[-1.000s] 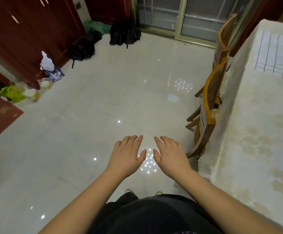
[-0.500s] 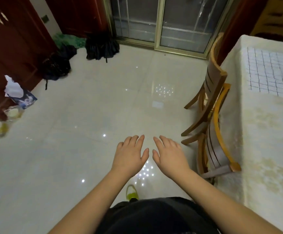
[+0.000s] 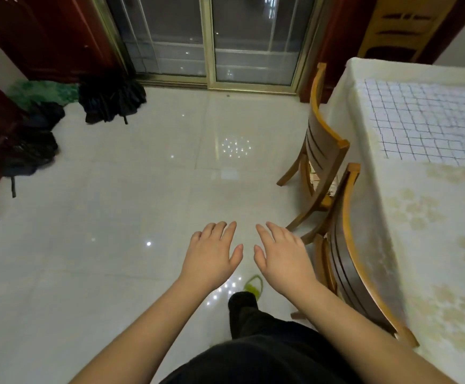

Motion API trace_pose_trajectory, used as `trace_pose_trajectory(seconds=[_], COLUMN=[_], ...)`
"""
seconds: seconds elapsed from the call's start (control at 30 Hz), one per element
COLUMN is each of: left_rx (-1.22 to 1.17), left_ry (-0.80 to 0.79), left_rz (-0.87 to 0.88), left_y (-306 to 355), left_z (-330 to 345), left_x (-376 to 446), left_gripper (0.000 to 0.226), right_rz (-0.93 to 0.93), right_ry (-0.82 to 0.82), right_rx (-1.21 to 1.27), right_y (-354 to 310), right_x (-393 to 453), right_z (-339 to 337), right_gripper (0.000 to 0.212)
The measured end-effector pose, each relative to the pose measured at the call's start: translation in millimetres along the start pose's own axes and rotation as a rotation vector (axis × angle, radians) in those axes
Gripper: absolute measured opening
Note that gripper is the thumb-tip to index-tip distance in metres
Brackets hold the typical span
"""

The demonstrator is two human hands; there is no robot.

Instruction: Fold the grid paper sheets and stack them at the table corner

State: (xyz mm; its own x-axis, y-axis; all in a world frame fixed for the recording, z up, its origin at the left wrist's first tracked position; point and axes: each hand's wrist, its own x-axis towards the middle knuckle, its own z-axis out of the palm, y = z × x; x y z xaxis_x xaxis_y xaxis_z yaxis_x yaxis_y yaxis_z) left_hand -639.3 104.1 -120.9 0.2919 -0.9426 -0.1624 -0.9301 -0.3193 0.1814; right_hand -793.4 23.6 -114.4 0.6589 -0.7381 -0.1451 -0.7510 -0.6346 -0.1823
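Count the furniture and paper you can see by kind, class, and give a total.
Curved-back wooden chairs: 2 (far, near)
Table under a cream floral tablecloth: 1
White grid paper sheets lying flat on it: 1 visible spread; layers cannot be told
Total: 4

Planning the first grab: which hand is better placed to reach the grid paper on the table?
Probably the right hand: the grid paper lies on the table to its right, beyond the chairs. The left hand, also open and empty, is farther away.

Glossy tiled floor [image 3: 131, 206], varnished wooden chairs [image 3: 326, 151], patterned cloth tablecloth [image 3: 425, 245], matt gridded paper [image 3: 425, 120] near its far edge.
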Motion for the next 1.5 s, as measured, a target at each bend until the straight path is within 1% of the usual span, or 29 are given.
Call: trace_pose_trajectory(seconds=[0.1, 0.23, 0.4, 0.6, 0.7, 0.77, 0.87, 0.97, 1.1, 1.27, 1.4, 1.5], left_rx=[0.026, 0.057, 0.112, 0.126, 0.138, 0.133, 0.110, 0.074, 0.013, 0.008, -0.021, -0.034], left_ry=[0.005, -0.032, -0.052, -0.070, -0.047, -0.045, -0.046, -0.015, -0.017, -0.001, -0.008, -0.018], left_rz=[0.045, 0.120, 0.217, 0.321, 0.375, 0.420, 0.500, 0.588, 0.695, 0.828, 0.911, 0.981], left_y=[5.0, 23.1, 47.4, 68.1, 76.7, 82.4, 90.4, 94.4, 94.1, 91.2, 103.6, 118.8], left_z=[-6.9, -26.4, -47.6, -56.2, -56.6, -60.5, -71.5, -83.5, -100.5, -120.6, -128.2, -129.4], left_x=[56.3, 125.4, 202.2, 275.4, 311.8, 337.7, 382.9, 429.8, 488.4, 555.0, 587.2, 602.6], left_gripper=[0.067, 0.072, 0.077, 0.075, 0.067, 0.067, 0.071, 0.071, 0.069, 0.061, 0.057, 0.055], right_rz=[0.027, 0.084, 0.138, 0.273, 0.321, 0.363, 0.429, 0.521, 0.639, 0.752, 0.820, 0.893], right_ry=[0.029, 0.057, 0.033, 0.095, 0.128, 0.147, 0.180, 0.233, 0.217, 0.211, 0.184, 0.227], right_rx=[0.015, 0.056, 0.058, 0.107, 0.096, 0.084, 0.073, 0.051, 0.024, 0.037, 0.055, 0.046], right_y=[20.8, 55.5, 101.1, 137.4, 154.2, 164.6, 177.4, 185.3, 188.2, 197.7, 210.4, 223.4], right_x=[43.6, 94.7, 146.8, 188.1, 208.1, 222.9, 250.2, 283.7, 326.3, 373.6, 397.1, 405.9], right_z=[-7.8, -25.9, -46.8, -61.7, -70.9, -76.8, -89.3, -102.0, -117.5, -132.4, -141.9, -147.4], right_gripper=[0.050, 0.049, 0.052, 0.060, 0.056, 0.053, 0.052, 0.049, 0.050, 0.054, 0.067, 0.064])
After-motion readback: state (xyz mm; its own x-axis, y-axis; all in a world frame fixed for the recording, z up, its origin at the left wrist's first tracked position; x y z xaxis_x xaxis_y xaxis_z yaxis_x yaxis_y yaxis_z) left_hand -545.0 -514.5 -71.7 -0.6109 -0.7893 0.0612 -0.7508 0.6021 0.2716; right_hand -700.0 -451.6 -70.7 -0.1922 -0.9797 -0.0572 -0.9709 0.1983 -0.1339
